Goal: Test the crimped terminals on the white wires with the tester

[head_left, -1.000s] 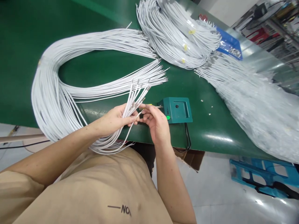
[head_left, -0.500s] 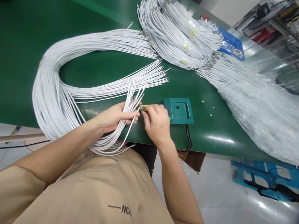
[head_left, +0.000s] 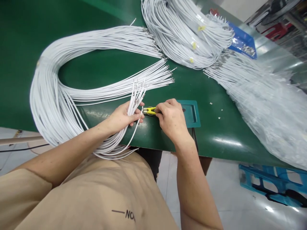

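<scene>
My left hand (head_left: 123,117) is closed around a bunch of thin white wires (head_left: 137,94) whose metal-tipped ends fan upward past my fingers. One wire end hangs just below my thumb, touching a small yellow piece (head_left: 150,110). My right hand (head_left: 171,119) pinches that yellow piece, fingers curled together, and covers the left part of a small teal box (head_left: 192,113) on the green table (head_left: 100,67). The held wires run back into a big white wire loop (head_left: 48,95) lying to the left.
More white wire bundles (head_left: 184,35) with yellow tags lie at the back. A clear plastic bag of wires (head_left: 268,111) fills the right side. A blue tray (head_left: 243,43) sits behind it. A blue stool (head_left: 271,185) stands on the floor at right.
My right hand has slid right and turned over the teal box, now hiding its green button. The yellow piece has come into view between both hands. My left hand barely moved.
</scene>
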